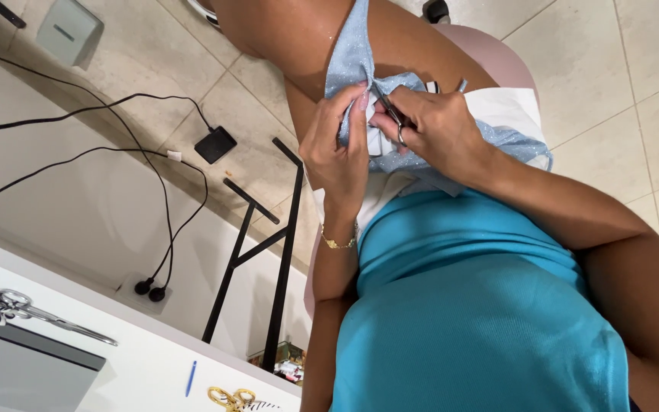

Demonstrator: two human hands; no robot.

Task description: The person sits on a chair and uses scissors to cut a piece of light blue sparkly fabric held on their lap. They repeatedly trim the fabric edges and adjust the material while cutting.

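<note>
Fabric (345, 65), light blue and sparkling, lies over the person's knee and is pinched by both hands. From the head camera, the left hand (335, 145) has its fingers (356, 103) closed on a fold of the fabric. The right hand (440, 126) grips one small pair of scissors (392, 116) at the same fold; its blades are mostly hidden between the fingers, so I cannot tell if they cut. White cloth (509, 107) lies under the blue one, partly covered. On the white bench (154, 358), low at the left, I count one silver pair of scissors (36, 313), one gold pair (232, 397) cut off by the edge, and one blue pen (191, 378). Two black plugs (150, 290) sit in the floor socket.
</note>
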